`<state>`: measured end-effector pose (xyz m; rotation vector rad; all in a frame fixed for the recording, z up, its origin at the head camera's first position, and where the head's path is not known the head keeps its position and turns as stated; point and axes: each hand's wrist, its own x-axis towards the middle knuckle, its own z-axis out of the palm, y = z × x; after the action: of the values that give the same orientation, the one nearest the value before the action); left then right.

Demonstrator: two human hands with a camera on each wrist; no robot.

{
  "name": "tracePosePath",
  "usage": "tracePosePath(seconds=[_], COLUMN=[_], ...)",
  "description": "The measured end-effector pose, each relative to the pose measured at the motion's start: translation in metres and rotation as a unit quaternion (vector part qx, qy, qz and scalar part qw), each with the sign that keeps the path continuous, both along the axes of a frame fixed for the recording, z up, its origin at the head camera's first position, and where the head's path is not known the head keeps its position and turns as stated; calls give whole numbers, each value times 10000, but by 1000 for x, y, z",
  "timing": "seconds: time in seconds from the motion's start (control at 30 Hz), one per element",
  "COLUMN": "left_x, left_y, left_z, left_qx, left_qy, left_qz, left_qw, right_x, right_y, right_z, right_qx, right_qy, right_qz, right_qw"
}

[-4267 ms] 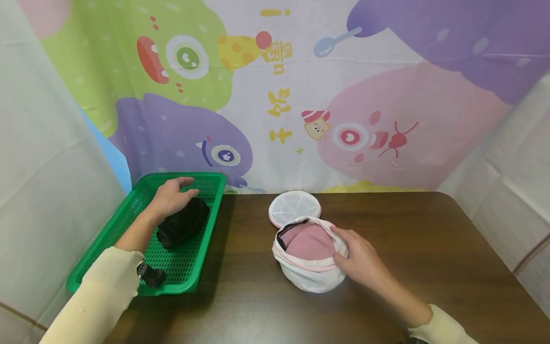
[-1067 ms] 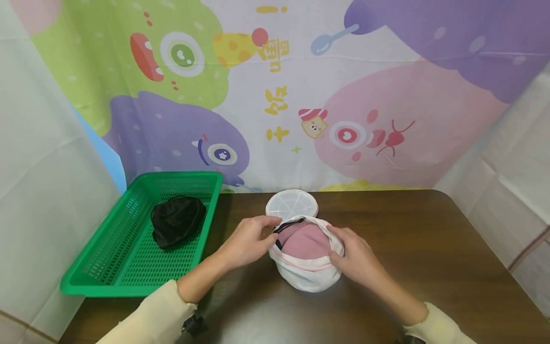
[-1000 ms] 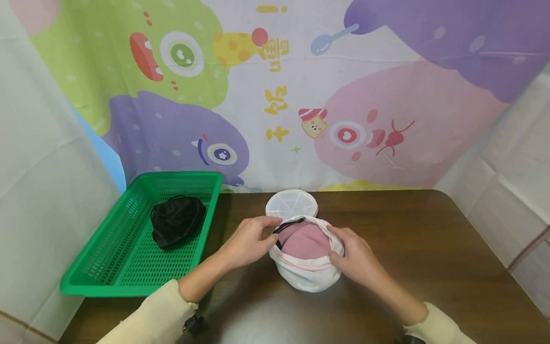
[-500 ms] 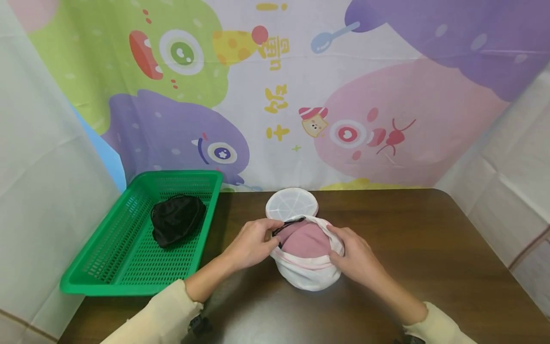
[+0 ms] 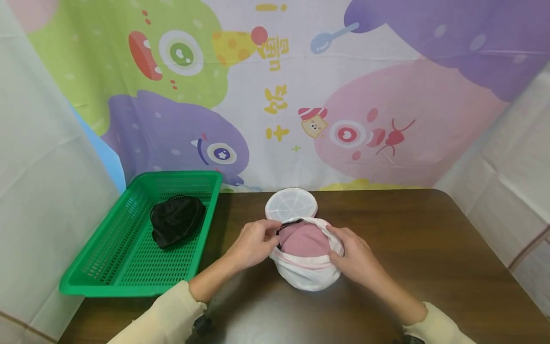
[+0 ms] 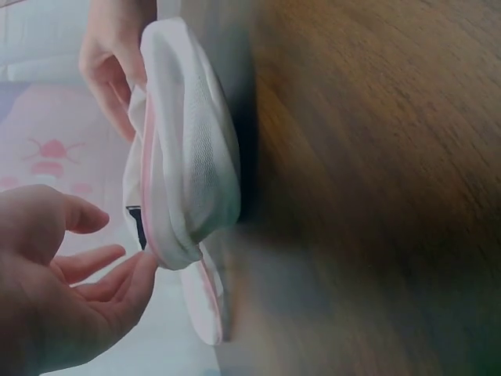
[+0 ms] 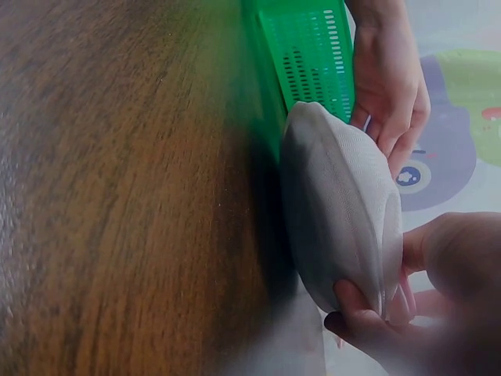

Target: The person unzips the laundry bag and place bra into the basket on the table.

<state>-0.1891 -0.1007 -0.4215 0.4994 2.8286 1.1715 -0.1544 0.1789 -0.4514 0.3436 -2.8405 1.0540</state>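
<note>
A round white mesh laundry bag [image 5: 307, 277] with pink trim lies on the table, its lid [image 5: 291, 205] folded back behind it. Inside is a pink padded garment that looks like a bra [image 5: 305, 240], with a thin black strap or edge [image 5: 289, 225] along the left of the opening. My right hand [image 5: 358, 253] grips the bag's right rim, thumb outside and fingers inside. My left hand [image 5: 254, 242] is at the left rim beside the black strip. Its fingertips touch the rim; in the left wrist view the thumb stands apart from them.
A green perforated plastic basket [image 5: 129, 290] stands at the left, with a crumpled black fabric item [image 5: 177, 220] in it. The brown wooden table [image 5: 429, 248] ends at a printed cartoon curtain [image 5: 275, 162] behind, with pale cloth walls at both sides.
My left hand has come from above the black fabric in the basket to the bag's left rim. Over the last half second the black strip shifts slightly inward; my right hand keeps its hold.
</note>
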Motion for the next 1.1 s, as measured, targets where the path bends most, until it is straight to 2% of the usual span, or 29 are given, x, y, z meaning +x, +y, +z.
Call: tracePosePath(seconds=[0.23,0.37,0.67,0.9,0.97,1.0,1.1], left_x=[-4,-6,-11,-10,-27,-27,-49], left_y=[-2,-1,2,5,2,1,-5], left_z=[-4,-8,-11,-16,-46,-48,-89], left_qx=[-52,-69,-282,-258,-286,-338,-319], left_qy=[-200,-292,74,318,519,679,1005], left_qz=[262,244,54,-216,-318,-408,-558], left_qw=[9994,9993,9996,9989,9977,9963,9929], right_x=[0,0,0,0,0,0,-1], right_y=[-1,-1,-1,-2,-2,-2,-2], right_z=[0,0,-2,-2,-3,-3,-4], right_qx=[-12,12,67,50,50,53,61], right_qy=[-32,19,87,56,69,74,88], right_qz=[-4,-4,-6,10,8,3,-14], right_qw=[10000,10000,9999,10000,10000,10000,9999])
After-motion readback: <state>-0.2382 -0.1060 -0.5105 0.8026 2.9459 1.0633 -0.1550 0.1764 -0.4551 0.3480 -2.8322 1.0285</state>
